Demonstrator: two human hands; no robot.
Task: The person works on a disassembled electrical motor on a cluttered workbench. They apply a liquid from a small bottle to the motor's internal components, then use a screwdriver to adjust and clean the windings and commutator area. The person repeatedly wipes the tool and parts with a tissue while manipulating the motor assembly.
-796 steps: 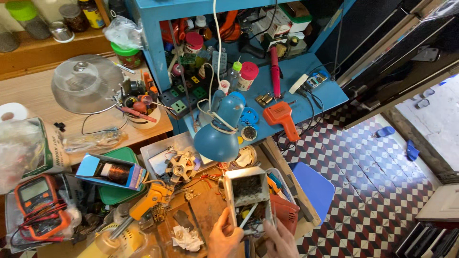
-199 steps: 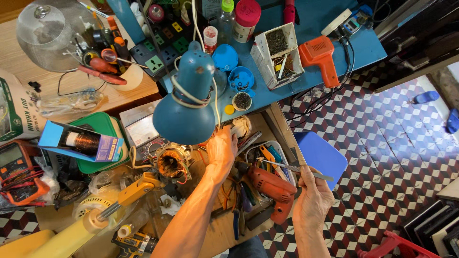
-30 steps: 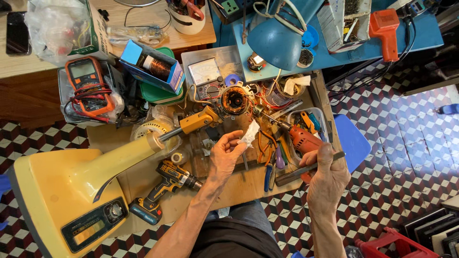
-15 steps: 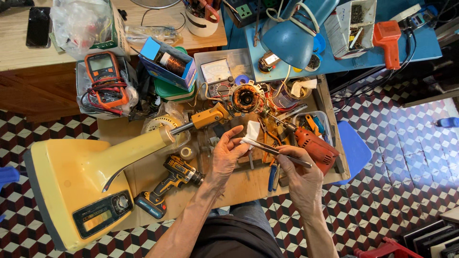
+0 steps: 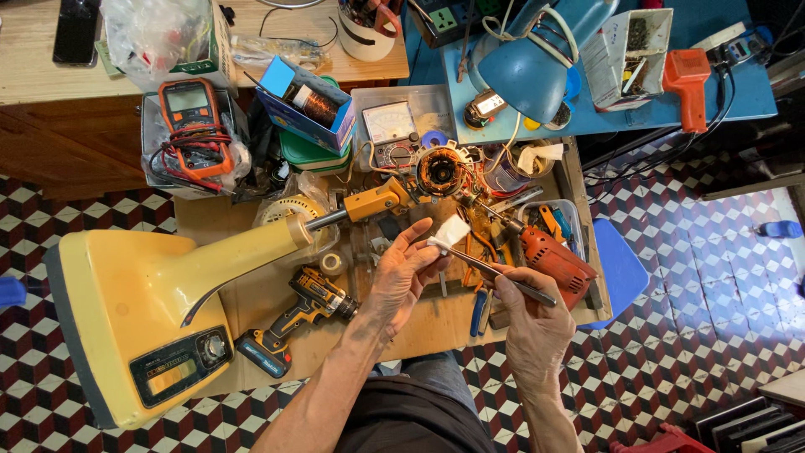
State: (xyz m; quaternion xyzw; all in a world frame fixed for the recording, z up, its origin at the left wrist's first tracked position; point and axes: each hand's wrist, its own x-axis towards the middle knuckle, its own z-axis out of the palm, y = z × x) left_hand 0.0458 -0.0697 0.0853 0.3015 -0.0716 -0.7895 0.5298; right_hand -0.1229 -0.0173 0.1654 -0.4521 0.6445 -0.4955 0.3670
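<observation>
Left hand: the left hand (image 5: 401,281) is raised over the table (image 5: 436,323), fingers curled, its grip pinching a small white block (image 5: 450,231) between thumb and fingertips
Right hand: the right hand (image 5: 528,315) has its grip clenched around a thin metal rod (image 5: 490,270), held like a pen; the rod slants up and to the left
Contact: the rod's tip meets the underside of the white block, just beside the left thumb
White block: held in the air above the middle of the table, in front of the copper-wound motor core (image 5: 441,171)
Behind the hands: a red power drill (image 5: 553,262) lies just right of the rod, next to a clear tray of tools (image 5: 560,220)
Left of the hands: a black and yellow cordless drill (image 5: 295,319) lies on the table near the left wrist; a large yellow machine (image 5: 151,319) reaches from the floor side, its neck ending in a yellow fitting (image 5: 374,201)
Far side: an orange multimeter (image 5: 194,124) with red leads, a blue box (image 5: 307,102) holding a wire coil, an analogue meter (image 5: 392,134), a blue desk lamp (image 5: 528,71) and an orange tool (image 5: 686,80) on the blue shelf
Floor: chequered red, black and white tiles (image 5: 704,335)
</observation>
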